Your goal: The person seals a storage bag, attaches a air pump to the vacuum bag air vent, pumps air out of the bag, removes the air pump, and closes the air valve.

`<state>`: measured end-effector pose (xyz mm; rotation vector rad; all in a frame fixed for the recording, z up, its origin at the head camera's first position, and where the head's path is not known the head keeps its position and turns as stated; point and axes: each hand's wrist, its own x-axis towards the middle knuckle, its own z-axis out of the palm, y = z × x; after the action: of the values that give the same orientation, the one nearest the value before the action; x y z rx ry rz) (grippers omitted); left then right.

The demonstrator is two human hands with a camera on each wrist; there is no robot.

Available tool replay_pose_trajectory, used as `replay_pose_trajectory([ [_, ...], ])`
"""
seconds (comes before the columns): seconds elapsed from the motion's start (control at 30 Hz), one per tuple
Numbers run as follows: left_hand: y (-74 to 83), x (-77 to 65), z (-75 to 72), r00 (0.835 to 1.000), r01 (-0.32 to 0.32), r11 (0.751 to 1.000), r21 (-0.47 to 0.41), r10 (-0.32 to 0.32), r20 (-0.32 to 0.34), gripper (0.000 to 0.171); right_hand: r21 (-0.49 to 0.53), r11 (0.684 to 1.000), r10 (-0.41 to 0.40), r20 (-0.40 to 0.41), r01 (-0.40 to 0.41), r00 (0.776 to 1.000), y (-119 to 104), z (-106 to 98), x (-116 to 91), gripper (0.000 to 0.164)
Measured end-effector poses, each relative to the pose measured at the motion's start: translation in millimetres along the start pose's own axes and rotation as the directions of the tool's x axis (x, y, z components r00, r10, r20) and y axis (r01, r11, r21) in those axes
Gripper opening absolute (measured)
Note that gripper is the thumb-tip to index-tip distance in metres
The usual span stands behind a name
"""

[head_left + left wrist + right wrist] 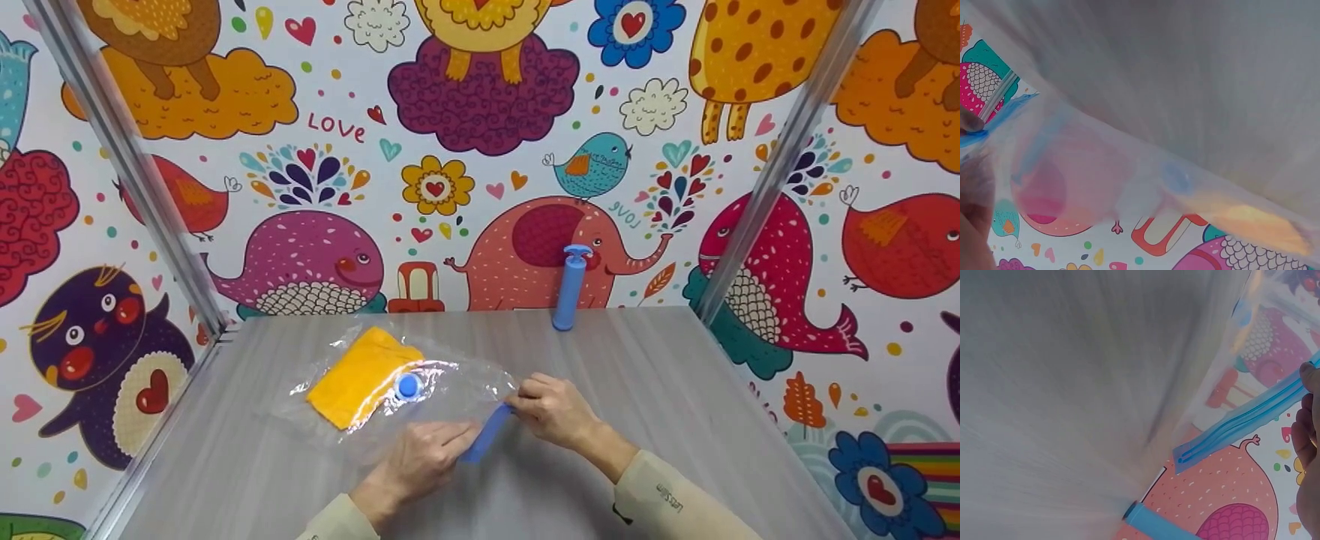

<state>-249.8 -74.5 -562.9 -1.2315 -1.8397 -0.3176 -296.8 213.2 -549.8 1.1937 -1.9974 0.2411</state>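
A clear vacuum storage bag lies across the table, with a folded yellow cloth inside it. Its round blue valve faces up beside the cloth. A blue zip strip runs along the bag's near right edge, raised towards the person. My left hand pinches that edge at the strip's lower end. At the strip's upper end, my right hand pinches it between thumb and fingers. In the right wrist view the ridged zip strip shows, a hand gripping it at the right border.
A blue hand pump stands upright at the back of the grey table, right of the middle. Brightly printed walls close in the back and sides. Metal posts rise at the corners.
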Motion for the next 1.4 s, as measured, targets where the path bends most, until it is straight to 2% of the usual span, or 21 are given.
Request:
replay_pose_trajectory([
  [0.13,-0.1,-0.2,0.3,1.000,-0.007,1.000,0.002,0.007,-0.014,0.025,0.001,1.000,-0.011,-0.020,0.011,1.000,2,2,-2,0.026],
  [0.27,-0.1,-0.1,0.1,1.000,-0.012,1.000,0.007,0.012,-0.012,0.019,-0.003,1.000,-0.001,-0.020,0.001,1.000,4,3,-4,0.025],
  [0.5,0.4,-1.2,0.4,1.000,-0.015,1.000,0.019,0.016,-0.003,0.021,0.003,1.000,0.025,-0.021,-0.025,0.999,7,6,-8,0.023],
  [0.67,0.4,-2.3,0.8,1.000,-0.014,1.000,0.015,0.014,-0.004,0.032,0.017,0.999,0.045,-0.023,-0.045,0.999,10,7,-12,0.024],
  [0.83,0.4,-3.0,1.1,1.000,-0.017,1.000,0.022,0.017,-0.014,0.032,0.015,0.998,0.069,-0.024,-0.068,0.997,11,8,-16,0.026],
  [1.13,1.4,-1.9,0.1,1.000,-0.011,1.000,0.026,0.012,-0.026,0.048,0.059,0.993,0.100,-0.026,-0.099,0.995,14,8,-18,0.029],
  [1.2,1.5,-1.8,-0.5,1.000,-0.005,1.000,0.014,0.005,-0.023,0.045,0.063,0.993,0.106,-0.025,-0.104,0.994,14,8,-18,0.029],
  [1.33,1.1,-2.2,-1.6,1.000,0.011,1.000,-0.017,-0.011,-0.019,0.025,0.039,0.994,0.106,-0.026,-0.105,0.994,15,8,-17,0.027],
  [1.4,0.8,-2.6,-1.9,1.000,0.015,1.000,-0.024,-0.015,-0.021,0.022,0.025,0.994,0.107,-0.026,-0.106,0.994,15,8,-16,0.026],
])
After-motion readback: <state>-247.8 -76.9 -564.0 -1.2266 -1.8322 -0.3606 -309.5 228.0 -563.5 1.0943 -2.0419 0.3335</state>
